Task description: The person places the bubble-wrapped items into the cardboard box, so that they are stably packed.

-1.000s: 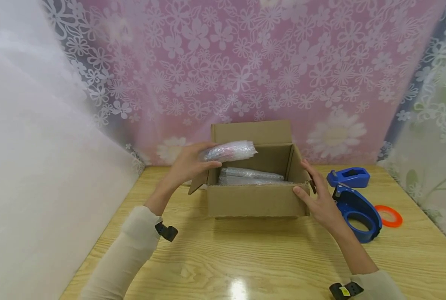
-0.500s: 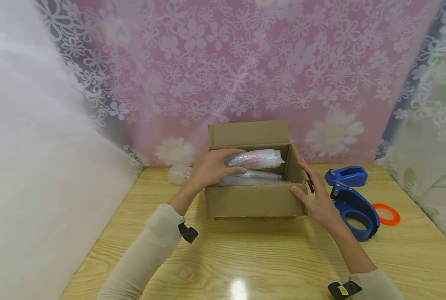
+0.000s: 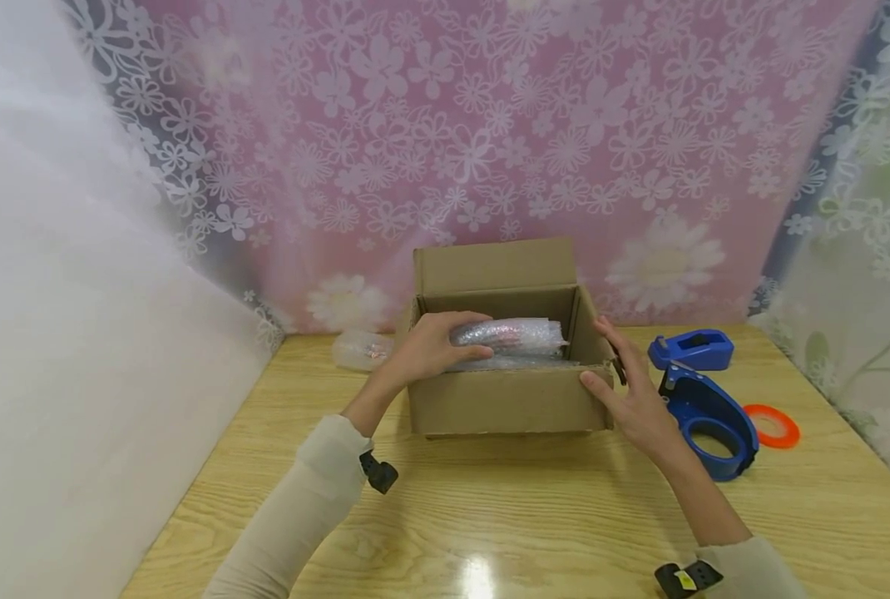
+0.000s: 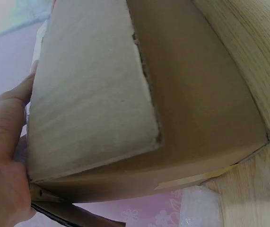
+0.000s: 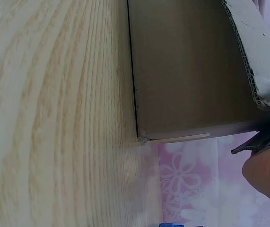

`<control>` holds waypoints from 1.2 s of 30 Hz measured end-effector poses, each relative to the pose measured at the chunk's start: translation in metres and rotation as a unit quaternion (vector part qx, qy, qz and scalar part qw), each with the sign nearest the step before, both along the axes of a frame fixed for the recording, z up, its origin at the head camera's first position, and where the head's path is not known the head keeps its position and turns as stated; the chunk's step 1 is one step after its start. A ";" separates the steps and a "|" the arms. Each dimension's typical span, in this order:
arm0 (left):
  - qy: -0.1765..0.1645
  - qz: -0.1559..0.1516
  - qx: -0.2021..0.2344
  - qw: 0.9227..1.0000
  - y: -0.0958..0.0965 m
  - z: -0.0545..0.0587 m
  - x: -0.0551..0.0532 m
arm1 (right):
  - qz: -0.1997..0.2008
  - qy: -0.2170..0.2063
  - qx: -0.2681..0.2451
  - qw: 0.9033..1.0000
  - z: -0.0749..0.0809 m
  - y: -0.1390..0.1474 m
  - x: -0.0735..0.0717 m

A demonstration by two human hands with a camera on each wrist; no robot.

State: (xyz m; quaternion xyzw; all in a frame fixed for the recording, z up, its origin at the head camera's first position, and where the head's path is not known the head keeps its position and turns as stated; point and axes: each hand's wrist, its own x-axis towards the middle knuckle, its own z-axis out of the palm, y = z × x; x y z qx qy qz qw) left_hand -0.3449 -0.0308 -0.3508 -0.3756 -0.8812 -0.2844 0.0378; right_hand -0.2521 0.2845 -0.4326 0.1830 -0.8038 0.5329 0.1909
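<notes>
An open cardboard box [image 3: 508, 403] stands on the wooden table, its back flap raised and its front flap folded down. My left hand [image 3: 439, 345] reaches over the box's left side and holds a bubble-wrapped bundle [image 3: 520, 334], with some pink showing through, inside the box. Beneath that bundle lies more bubble wrap [image 3: 538, 363]. At the box's right front corner my right hand [image 3: 640, 408] grips the cardboard, thumb on the front flap and fingers along the right side. The left wrist view shows the flap [image 4: 92, 90] in front of the bundle, which is mostly hidden there.
Behind the left arm lies another bubble-wrapped item [image 3: 358, 349]. Right of the box are a small blue tape dispenser [image 3: 703, 353], a larger blue tape dispenser [image 3: 737, 428] and a red tape roll [image 3: 793, 428]. A floral curtain [image 3: 482, 150] hangs behind the table [image 3: 505, 516].
My left hand has moved right and then down with the bubble-wrapped bundle, from above the box's left side into the box. The right hand keeps its grip on the corner.
</notes>
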 end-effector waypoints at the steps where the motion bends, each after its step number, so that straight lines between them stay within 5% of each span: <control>1: 0.000 0.000 -0.002 1.000 0.000 -0.001 0.000 | -0.001 -0.001 0.001 1.000 0.000 0.000 0.000; 26: 0.023 -0.016 -0.030 0.999 0.001 -0.003 0.003 | -0.002 -0.006 0.002 1.000 0.001 0.001 0.002; 36: 0.000 -0.040 0.018 0.999 -0.006 -0.010 -0.001 | 0.005 0.002 0.003 1.000 -0.001 -0.001 0.001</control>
